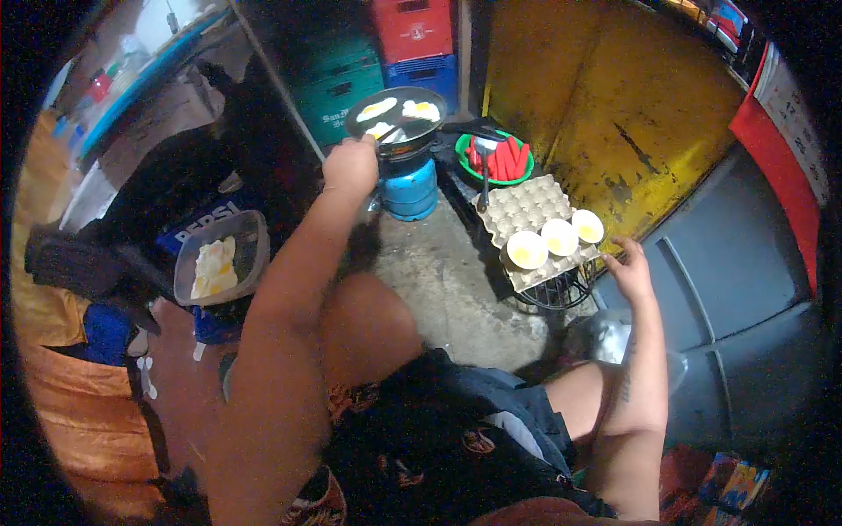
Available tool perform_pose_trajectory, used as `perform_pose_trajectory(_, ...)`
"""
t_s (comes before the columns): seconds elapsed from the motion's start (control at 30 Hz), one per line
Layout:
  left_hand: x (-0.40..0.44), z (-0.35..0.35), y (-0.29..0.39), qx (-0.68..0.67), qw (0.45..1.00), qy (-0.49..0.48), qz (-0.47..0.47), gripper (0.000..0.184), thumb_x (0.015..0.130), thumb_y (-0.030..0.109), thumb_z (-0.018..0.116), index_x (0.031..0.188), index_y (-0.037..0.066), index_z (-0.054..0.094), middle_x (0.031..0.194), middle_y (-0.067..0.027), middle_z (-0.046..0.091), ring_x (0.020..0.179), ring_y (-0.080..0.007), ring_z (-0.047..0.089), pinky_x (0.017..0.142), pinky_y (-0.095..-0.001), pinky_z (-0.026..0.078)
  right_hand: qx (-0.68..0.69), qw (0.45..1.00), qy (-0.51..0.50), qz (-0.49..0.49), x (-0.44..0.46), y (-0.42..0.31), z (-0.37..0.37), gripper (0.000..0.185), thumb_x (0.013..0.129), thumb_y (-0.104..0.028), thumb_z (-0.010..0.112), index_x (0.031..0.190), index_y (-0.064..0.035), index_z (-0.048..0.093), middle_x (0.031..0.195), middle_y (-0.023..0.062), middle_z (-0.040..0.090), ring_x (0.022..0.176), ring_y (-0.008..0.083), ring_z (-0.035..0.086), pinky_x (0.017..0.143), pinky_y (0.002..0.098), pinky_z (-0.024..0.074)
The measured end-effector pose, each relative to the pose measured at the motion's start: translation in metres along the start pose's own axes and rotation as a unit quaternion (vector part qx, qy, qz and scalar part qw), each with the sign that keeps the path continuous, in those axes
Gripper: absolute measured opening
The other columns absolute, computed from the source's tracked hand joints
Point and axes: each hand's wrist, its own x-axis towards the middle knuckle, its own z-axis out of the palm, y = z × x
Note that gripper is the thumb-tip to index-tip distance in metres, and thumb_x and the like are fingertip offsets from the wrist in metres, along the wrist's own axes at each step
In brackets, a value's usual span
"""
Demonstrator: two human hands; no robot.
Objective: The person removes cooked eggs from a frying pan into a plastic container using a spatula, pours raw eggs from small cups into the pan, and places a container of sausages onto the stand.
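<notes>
My left hand is closed round the thin dark handle of a cooking utensil whose tip reaches into the frying pan. Several eggs with yellow yolks are frying there. The pan sits on a burner atop a small blue gas cylinder. On the right, my right hand has its bent fingers at the corner of a cardboard egg tray, seemingly gripping its edge. Three round white bowls, each with yellow yolk inside, stand in a row on the tray.
A green basket of red sausage-like pieces lies behind the tray, with a dark-handled utensil over its edge. At left, a clear plastic container holds fried eggs. Stacked crates stand behind the pan; a yellow metal panel borders the right.
</notes>
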Motion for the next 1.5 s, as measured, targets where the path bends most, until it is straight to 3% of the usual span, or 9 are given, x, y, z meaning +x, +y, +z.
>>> perform_pose_trajectory(0.03, 0.002, 0.004, 0.003, -0.002, 1.0, 0.012, 0.0, 0.019, 0.088, 0.012, 0.047, 0.103, 0.01, 0.059, 0.096, -0.0212, 0.064, 0.088, -0.0379, 0.066, 0.074, -0.0482, 0.054, -0.028, 0.999, 0.022, -0.035, -0.001, 0.006, 0.002, 0.047, 0.077, -0.02, 0.075, 0.119, -0.0049, 0.06, 0.121, 0.0184, 0.055, 0.111, 0.0315, 0.056, 0.087, 0.0357, 0.0508)
perform_pose_trajectory(0.33, 0.011, 0.023, 0.012, -0.016, 0.999, 0.008, -0.036, 0.024, 0.092, 0.015, 0.044, 0.106, 0.009, 0.062, 0.102, -0.0191, 0.064, 0.096, -0.0351, 0.064, 0.077, -0.0465, 0.053, -0.068, 0.996, 0.021, -0.045, 0.003, 0.008, 0.004, 0.048, 0.077, -0.02, 0.074, 0.121, -0.0063, 0.059, 0.119, 0.0186, 0.056, 0.109, 0.0303, 0.056, 0.087, 0.0362, 0.0505)
perform_pose_trajectory(0.53, -0.014, 0.004, -0.006, -0.057, 0.998, 0.008, -0.039, 0.022, 0.087, 0.012, 0.051, 0.106, 0.01, 0.06, 0.102, -0.0191, 0.064, 0.095, -0.0372, 0.064, 0.078, -0.0474, 0.053, -0.033, 0.999, -0.012, -0.011, 0.004, -0.005, 0.004, 0.045, 0.077, -0.019, 0.074, 0.117, -0.0055, 0.06, 0.119, 0.0189, 0.056, 0.11, 0.0305, 0.057, 0.087, 0.036, 0.0509)
perform_pose_trajectory(0.73, -0.022, -0.018, -0.032, -0.135, 0.988, -0.013, -0.067, 0.029, 0.081, 0.012, 0.059, 0.109, 0.008, 0.061, 0.097, -0.0226, 0.066, 0.095, -0.0392, 0.063, 0.08, -0.0471, 0.051, -0.063, 0.996, -0.003, -0.059, 0.012, 0.013, 0.015, 0.044, 0.077, -0.018, 0.074, 0.117, -0.0056, 0.059, 0.12, 0.0198, 0.055, 0.11, 0.0307, 0.057, 0.086, 0.0354, 0.0525)
perform_pose_trajectory(0.83, -0.002, -0.004, -0.038, -0.226, 0.97, 0.007, -0.09, 0.03, 0.082, 0.013, 0.058, 0.111, 0.005, 0.061, 0.1, -0.0238, 0.066, 0.097, -0.0401, 0.062, 0.082, -0.0468, 0.05, -0.021, 0.999, -0.047, 0.015, 0.011, 0.001, 0.014, 0.044, 0.077, -0.018, 0.075, 0.116, -0.0055, 0.06, 0.121, 0.02, 0.055, 0.11, 0.0314, 0.057, 0.086, 0.0358, 0.0526)
perform_pose_trajectory(1.07, 0.067, 0.072, -0.033, -0.272, 0.956, 0.022, -0.111, 0.029, 0.085, 0.021, 0.056, 0.103, 0.0, 0.066, 0.104, -0.0258, 0.065, 0.1, -0.0404, 0.062, 0.086, -0.0455, 0.048, -0.036, 0.998, -0.045, -0.001, 0.008, -0.008, 0.014, 0.046, 0.077, -0.021, 0.075, 0.117, -0.0058, 0.059, 0.122, 0.0202, 0.054, 0.112, 0.0341, 0.055, 0.09, 0.0383, 0.0506)
perform_pose_trajectory(1.23, 0.09, 0.089, -0.026, -0.256, 0.958, -0.007, -0.131, 0.03, 0.083, 0.021, 0.06, 0.103, 0.0, 0.067, 0.103, -0.0246, 0.066, 0.098, -0.0386, 0.063, 0.086, -0.044, 0.049, -0.039, 0.998, -0.053, -0.001, 0.01, -0.002, 0.014, 0.045, 0.077, -0.022, 0.075, 0.116, -0.0063, 0.06, 0.12, 0.0204, 0.055, 0.113, 0.0352, 0.054, 0.094, 0.0393, 0.0472)
perform_pose_trajectory(1.33, 0.091, 0.087, -0.03, -0.328, 0.933, -0.026, -0.145, 0.031, 0.081, 0.021, 0.064, 0.103, -0.001, 0.067, 0.102, -0.0234, 0.067, 0.098, -0.0372, 0.064, 0.086, -0.0427, 0.05, -0.03, 0.998, -0.053, -0.005, 0.008, -0.007, 0.012, 0.045, 0.077, -0.022, 0.075, 0.116, -0.0064, 0.06, 0.12, 0.0207, 0.055, 0.113, 0.0355, 0.054, 0.097, 0.04, 0.045)
perform_pose_trajectory(1.5, 0.073, 0.069, -0.026, -0.435, 0.885, -0.068, -0.153, 0.023, 0.085, 0.014, 0.064, 0.102, -0.001, 0.067, 0.084, -0.0139, 0.069, 0.062, -0.0197, 0.063, 0.055, -0.0345, 0.049, -0.043, 0.998, -0.055, 0.002, 0.011, -0.008, 0.014, 0.045, 0.077, -0.022, 0.075, 0.117, -0.0066, 0.06, 0.118, 0.0213, 0.056, 0.113, 0.036, 0.054, 0.098, 0.0402, 0.0443)
